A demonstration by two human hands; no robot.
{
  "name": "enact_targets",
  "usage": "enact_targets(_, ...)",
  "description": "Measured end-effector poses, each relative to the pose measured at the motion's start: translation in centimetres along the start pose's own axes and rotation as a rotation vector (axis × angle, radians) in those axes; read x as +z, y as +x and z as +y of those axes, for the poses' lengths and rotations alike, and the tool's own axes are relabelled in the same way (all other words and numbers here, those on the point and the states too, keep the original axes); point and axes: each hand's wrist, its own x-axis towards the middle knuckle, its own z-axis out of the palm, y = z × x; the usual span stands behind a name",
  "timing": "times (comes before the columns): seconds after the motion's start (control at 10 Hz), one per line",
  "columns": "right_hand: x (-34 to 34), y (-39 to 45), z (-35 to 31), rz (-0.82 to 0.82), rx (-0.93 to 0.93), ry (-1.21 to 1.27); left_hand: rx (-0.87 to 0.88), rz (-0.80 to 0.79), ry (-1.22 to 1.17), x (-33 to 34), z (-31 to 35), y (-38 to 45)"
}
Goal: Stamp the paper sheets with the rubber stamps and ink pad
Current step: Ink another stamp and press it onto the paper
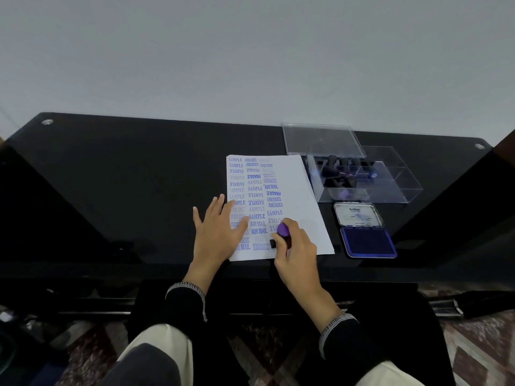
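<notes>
A white paper sheet (302, 190) covered with several blue stamped words lies on the black glass table (139, 176). My left hand (218, 229) rests flat with spread fingers on the sheet's lower left part. My right hand (296, 247) grips a rubber stamp (282, 231) with a purple knob and black base, held on the sheet near its lower edge. The open ink pad (367, 242), blue and with its lid raised, sits just right of the sheet. A clear plastic box (395, 188) behind it holds several more stamps.
The box's clear lid (323, 140) lies at the table's far edge, against a pale wall. The table's near edge runs just below the sheet. My knees and a patterned floor show underneath.
</notes>
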Motion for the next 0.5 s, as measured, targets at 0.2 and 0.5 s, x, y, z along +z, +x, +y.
enact_targets(0.2, 0.3, 1.0, 0.4, -0.062, 0.003, -0.001, 0.003, 0.000, -0.003, 0.0, 0.0, 0.0)
enact_targets(0.5, 0.2, -0.2, 0.2, 0.005, -0.006, 0.016, 0.004, -0.003, -0.005, 0.0, 0.0, 0.0)
